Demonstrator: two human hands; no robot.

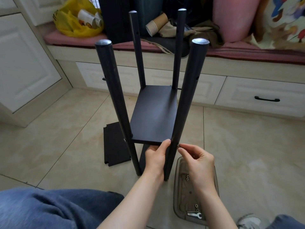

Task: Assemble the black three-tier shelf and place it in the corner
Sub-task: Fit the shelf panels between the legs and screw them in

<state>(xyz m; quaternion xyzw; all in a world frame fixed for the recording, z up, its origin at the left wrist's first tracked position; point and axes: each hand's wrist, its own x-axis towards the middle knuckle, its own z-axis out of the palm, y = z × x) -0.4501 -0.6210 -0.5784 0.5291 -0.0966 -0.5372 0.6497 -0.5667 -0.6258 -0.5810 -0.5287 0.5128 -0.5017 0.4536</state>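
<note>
The black shelf frame stands on the tiled floor with several round posts; the near right post [186,100] and near left post [113,90] rise toward me. One black shelf board [153,114] sits between the posts. My left hand [156,156] grips the board's near edge beside the right post, thumb on top. My right hand [196,159] pinches a small screw [178,145] against that post at board height. A second loose black board [113,144] lies flat on the floor to the left.
A clear plastic tray [212,184] with several nuts and a small wrench [195,214] lies under my right forearm. A window bench with drawers [262,98], a pink cushion and a yellow bag [74,22] of cups is behind. My blue-trousered knee [49,209] is low left.
</note>
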